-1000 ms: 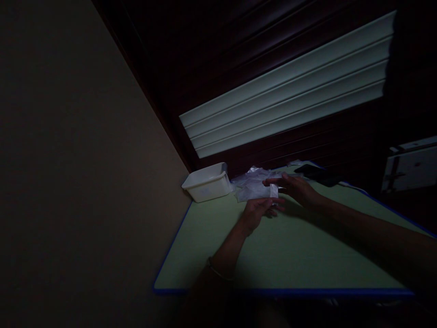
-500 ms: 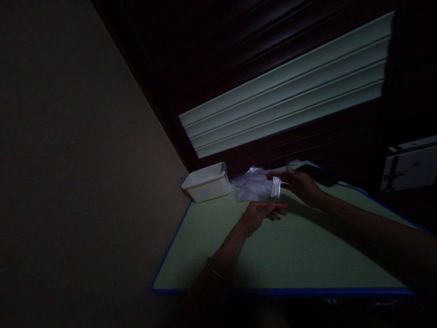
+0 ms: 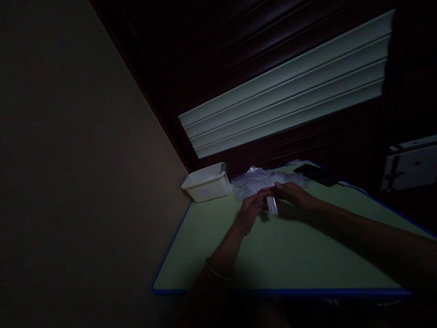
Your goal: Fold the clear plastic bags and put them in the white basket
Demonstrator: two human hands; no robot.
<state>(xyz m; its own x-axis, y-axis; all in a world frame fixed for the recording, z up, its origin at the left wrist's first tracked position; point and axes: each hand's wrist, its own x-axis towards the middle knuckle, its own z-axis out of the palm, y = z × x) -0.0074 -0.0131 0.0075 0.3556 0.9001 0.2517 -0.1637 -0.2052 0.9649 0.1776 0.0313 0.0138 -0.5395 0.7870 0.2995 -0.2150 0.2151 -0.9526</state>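
Note:
Over the green table, my left hand (image 3: 251,210) and my right hand (image 3: 289,191) meet at the fingertips. A small shiny clear plastic packet (image 3: 272,206) hangs down from between them, pinched by the fingers of both. Just behind the hands lies a loose pile of clear plastic bags (image 3: 254,180), partly covered by the fingers. The view is dark, so the exact finger contact is hard to make out.
A white plastic bin (image 3: 208,189) stands at the table's back left, by the wall. Dark flat objects (image 3: 319,175) lie at the back right. The green table (image 3: 273,259) has a blue edge. White slats (image 3: 290,86) cross the dark panel behind.
My left hand has moved up and my right hand left and down, so they now meet. The packet has dropped lower, and more of the bag pile shows behind my right hand.

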